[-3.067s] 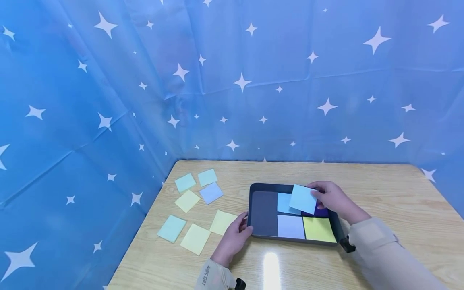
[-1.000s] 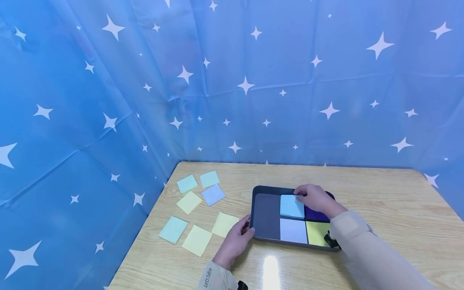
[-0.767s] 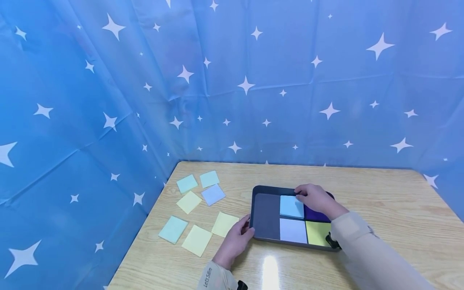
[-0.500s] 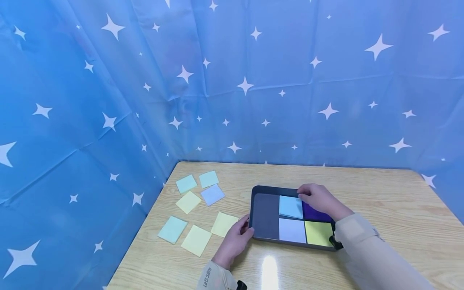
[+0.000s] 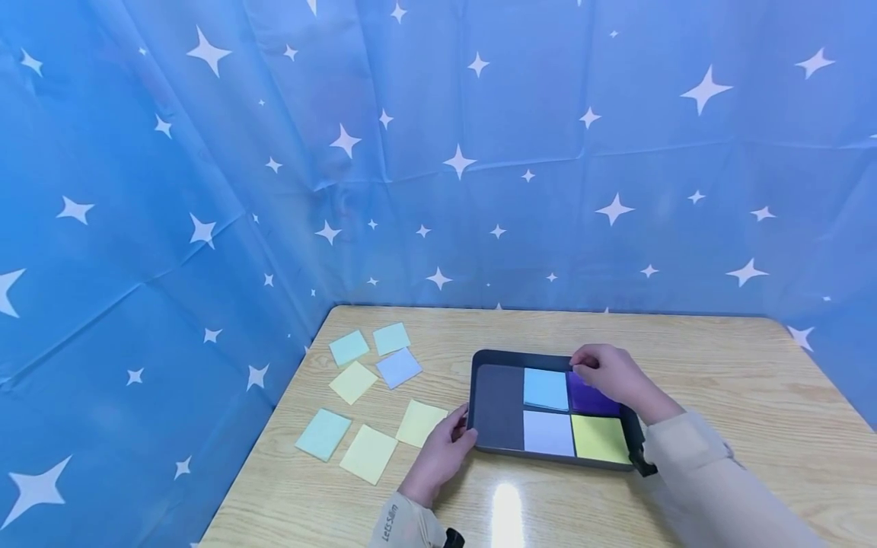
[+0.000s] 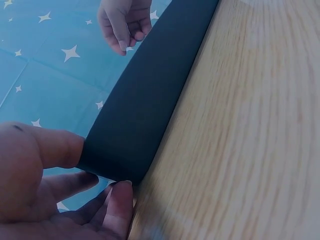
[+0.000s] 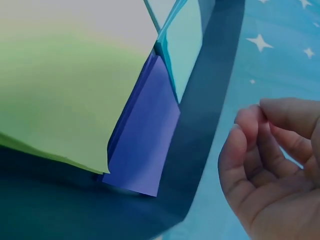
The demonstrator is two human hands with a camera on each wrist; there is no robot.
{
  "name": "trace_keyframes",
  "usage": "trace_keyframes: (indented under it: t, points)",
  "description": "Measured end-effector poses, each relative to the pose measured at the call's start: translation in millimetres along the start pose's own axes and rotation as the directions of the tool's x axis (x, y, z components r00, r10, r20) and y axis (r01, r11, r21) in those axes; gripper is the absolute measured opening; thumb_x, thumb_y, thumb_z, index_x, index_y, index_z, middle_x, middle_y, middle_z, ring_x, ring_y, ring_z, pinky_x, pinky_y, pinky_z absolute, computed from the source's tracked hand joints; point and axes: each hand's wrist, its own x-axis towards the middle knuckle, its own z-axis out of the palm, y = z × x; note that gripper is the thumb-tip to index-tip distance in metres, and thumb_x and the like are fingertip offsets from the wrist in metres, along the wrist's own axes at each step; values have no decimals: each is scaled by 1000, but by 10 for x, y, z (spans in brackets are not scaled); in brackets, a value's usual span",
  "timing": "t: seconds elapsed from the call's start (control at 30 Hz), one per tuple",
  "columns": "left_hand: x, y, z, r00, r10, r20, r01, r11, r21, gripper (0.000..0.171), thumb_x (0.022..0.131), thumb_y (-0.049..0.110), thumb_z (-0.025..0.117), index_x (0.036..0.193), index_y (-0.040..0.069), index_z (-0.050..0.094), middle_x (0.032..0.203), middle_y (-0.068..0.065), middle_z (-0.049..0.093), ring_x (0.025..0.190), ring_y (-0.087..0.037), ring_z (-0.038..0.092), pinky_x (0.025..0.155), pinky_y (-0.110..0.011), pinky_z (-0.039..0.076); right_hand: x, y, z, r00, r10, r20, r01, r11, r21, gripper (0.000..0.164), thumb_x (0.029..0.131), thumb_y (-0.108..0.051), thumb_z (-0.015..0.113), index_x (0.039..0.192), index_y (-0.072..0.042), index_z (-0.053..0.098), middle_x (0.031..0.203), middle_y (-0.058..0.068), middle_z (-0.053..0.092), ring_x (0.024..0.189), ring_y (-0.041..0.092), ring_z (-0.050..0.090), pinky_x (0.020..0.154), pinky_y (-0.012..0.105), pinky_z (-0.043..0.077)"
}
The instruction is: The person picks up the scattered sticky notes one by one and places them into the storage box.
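In the head view my left hand (image 5: 438, 458) grips the left side of a shallow black tray (image 5: 499, 411); the left wrist view shows thumb and fingers around its corner (image 6: 117, 160). The tray's right part holds square sticky notes in four-way rows: light blue (image 5: 545, 389), purple (image 5: 588, 396), pale lavender (image 5: 549, 434) and yellow (image 5: 600, 438). My right hand (image 5: 610, 371) hovers at the tray's back edge, above the purple notes. Seen from the right wrist, its fingers are loosely bent, thumb close to the index finger, with nothing between them.
Left of the tray, loose sticky notes lie on the wooden table (image 5: 294, 502): pale green (image 5: 323, 434), pale yellow (image 5: 368, 454), lavender (image 5: 399, 368) and several more. A blue star-patterned curtain (image 5: 438, 190) stands behind and to the left of the table.
The right hand has laid a light blue note onto the blue ones, let go, and drawn back to the right over the purple notes. The left hand stays on the tray.
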Motion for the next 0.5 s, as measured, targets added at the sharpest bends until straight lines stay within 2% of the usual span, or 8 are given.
trace_keyframes:
  t: [0.2, 0.5]
  points:
    - [-25, 22, 14, 1000, -11, 2, 11, 1000, -8, 54, 102, 17, 59, 152, 4, 44, 133, -13, 60, 120, -26, 56, 104, -48, 46, -159, -10, -64, 999, 12, -40, -12, 1000, -7, 16, 99, -12, 59, 105, 1, 68, 93, 14, 68, 76, 19, 56, 66, 32, 48]
    - [-35, 13, 6, 1000, 2, 8, -2, 1000, 2, 55, 102, 19, 58, 153, 5, 42, 142, -17, 56, 125, -30, 54, 106, -50, 45, -431, 41, -145, 997, 57, -60, -57, 998, -7, 15, 98, -14, 62, 99, 0, 68, 79, 4, 60, 71, 18, 51, 63, 32, 45]
